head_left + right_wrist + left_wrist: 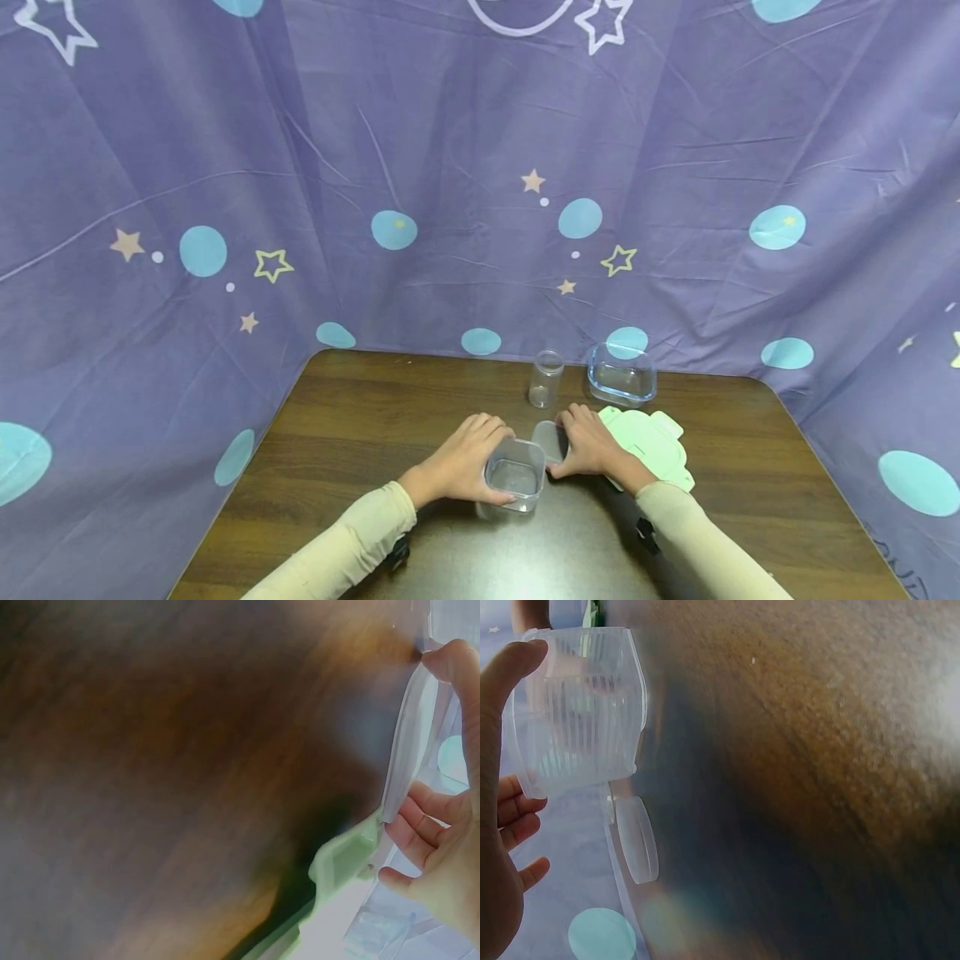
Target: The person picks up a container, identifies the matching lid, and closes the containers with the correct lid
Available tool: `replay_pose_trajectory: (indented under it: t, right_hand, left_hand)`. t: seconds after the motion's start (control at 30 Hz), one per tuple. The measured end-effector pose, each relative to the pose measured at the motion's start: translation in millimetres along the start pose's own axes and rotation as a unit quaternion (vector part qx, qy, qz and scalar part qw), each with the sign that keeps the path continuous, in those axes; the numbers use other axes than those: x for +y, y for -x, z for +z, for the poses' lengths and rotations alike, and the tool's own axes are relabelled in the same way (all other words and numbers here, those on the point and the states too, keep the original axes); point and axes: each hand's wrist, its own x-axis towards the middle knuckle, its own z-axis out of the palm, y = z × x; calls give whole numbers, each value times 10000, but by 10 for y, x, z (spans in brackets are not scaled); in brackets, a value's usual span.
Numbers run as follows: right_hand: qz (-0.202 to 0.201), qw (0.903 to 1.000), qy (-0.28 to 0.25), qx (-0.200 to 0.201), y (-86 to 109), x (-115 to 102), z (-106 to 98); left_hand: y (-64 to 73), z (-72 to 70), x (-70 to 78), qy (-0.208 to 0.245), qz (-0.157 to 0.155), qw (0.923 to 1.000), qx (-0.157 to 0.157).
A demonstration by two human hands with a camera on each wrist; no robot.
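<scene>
My left hand [468,458] grips a clear square plastic container [516,477] from its left side, thumb at the near rim and fingers at the far side. The container is open at the top and, in the left wrist view, its ribbed plastic wall [577,712] faces the camera. Just to its right, my right hand [588,442] holds a flat translucent lid [547,442] by its edges, between thumb and fingers. This lid [411,735] stands close over the table in the right wrist view. A pale green lid [648,446] lies partly under the right forearm.
Behind the hands stand a clear cylindrical jar [545,379] and a glass container [621,379] near the far table edge. Another small translucent piece [637,840] lies on the wooden table [360,417]. A patterned purple curtain [450,167] hangs around the table.
</scene>
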Motion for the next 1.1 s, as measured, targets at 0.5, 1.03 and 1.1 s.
replay_pose_trajectory:
  t: [0.5, 1.03, 1.1]
  right_hand:
    - [58, 9998, 123, -135, -27, -28, -25]
    - [67, 9997, 162, -155, -12, -58, -23]
    - [2, 9999, 129, -66, -4, -59, -18]
  left_hand:
    - [5, 20, 57, -282, -357, 9990, -49]
    - [20, 8, 72, -55, -547, 9984, -105]
    - [23, 14, 73, -47, -554, 9984, -97]
